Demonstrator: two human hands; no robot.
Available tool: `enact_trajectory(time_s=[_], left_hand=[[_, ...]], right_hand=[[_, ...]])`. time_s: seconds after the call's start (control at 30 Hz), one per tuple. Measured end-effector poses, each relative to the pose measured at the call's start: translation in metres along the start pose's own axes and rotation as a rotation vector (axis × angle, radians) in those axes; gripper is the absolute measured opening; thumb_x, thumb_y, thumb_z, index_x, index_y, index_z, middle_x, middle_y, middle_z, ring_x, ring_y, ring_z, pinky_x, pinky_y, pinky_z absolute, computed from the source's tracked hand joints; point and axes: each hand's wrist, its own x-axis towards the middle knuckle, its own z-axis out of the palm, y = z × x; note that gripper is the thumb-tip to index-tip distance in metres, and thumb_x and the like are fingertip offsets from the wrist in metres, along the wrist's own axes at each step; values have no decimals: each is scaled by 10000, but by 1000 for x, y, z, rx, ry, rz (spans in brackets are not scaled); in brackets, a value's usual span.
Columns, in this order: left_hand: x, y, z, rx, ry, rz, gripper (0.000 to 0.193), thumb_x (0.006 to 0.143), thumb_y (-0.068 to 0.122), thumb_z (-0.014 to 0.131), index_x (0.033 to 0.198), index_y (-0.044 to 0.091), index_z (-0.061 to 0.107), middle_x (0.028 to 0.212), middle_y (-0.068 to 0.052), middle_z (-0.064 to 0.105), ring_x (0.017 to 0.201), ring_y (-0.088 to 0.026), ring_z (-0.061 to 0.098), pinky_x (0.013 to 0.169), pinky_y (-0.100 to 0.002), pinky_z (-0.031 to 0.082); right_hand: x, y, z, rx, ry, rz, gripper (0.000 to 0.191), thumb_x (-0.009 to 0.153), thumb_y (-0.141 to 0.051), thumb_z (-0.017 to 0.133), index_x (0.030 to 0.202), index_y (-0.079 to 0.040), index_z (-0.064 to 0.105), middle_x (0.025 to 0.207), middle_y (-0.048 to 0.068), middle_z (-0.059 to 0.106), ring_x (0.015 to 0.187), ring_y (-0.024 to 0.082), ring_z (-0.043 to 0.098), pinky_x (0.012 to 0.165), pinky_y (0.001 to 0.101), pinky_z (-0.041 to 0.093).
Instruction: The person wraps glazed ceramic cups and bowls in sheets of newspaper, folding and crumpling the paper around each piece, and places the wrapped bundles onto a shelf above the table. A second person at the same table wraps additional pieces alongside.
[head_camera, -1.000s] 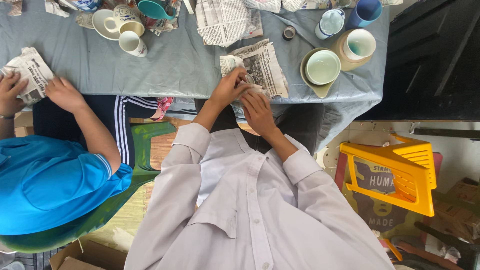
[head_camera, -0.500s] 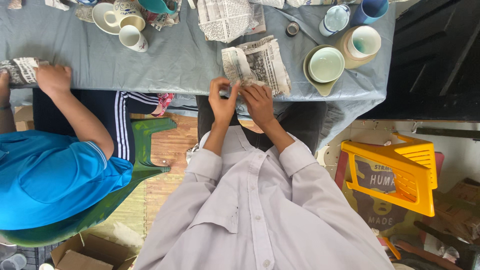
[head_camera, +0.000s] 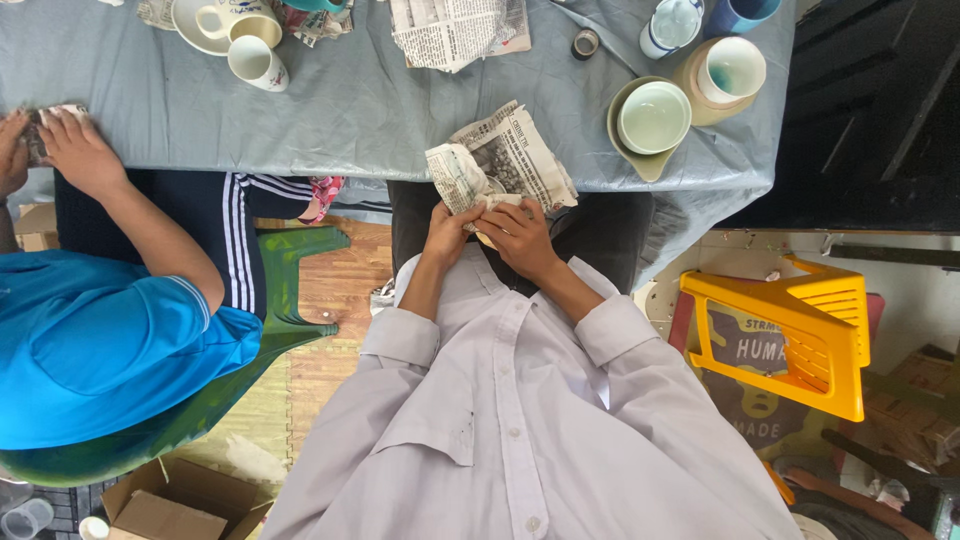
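Newspaper bundle (head_camera: 497, 165) gripped by both hands (head_camera: 487, 232).

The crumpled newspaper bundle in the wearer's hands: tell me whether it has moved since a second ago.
Yes. The newspaper bundle has come toward the wearer, now overhanging the near edge of the grey-clothed table, held by left hand and right hand.

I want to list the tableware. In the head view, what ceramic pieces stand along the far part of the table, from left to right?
White cup on a saucer → white mug → pale green bowl → tan cup with a green inside.
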Motion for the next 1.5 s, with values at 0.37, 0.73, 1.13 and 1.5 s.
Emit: enact_trajectory(time_s=[0.37,0.73,1.13,1.5], left_hand=[[0,2,19,-368,63,107,562,910,-122,646,1410,70,475,1289,-150,643,1153,-268,675,950,-410,589],[-7,-25,50,-268,-10,88,475,946,-133,603,1376,47,512,1287,-149,652,1159,-278,668,967,-425,586],[-5,-34,51,-70,20,190,508,935,-147,635,1396,30,514,1303,-118,654,1160,-220,666,972,-364,566],[-8,-19,36,-22,10,158,817,831,-231,500,1563,97,344,1474,-107,531,1333,-241,558,1067,-370,509]], right_hand=[[19,-32,-29,-128,223,177,335,911,-134,796,1227,-185,696,1288,22,643,1262,264,566,1036,423,319],[-13,7,22,1252,260,1038,495,1059,-130,685,1465,93,508,1386,137,615,1269,206,586,1068,336,491],[-7,3,5,518,90,703,607,997,4,515,1585,17,361,1579,243,453,1481,377,450,1236,439,345],[-7,-2,-10,238,-119,278,814,859,-269,731,1516,60,379,1639,216,303,1544,420,222,1212,549,286]])
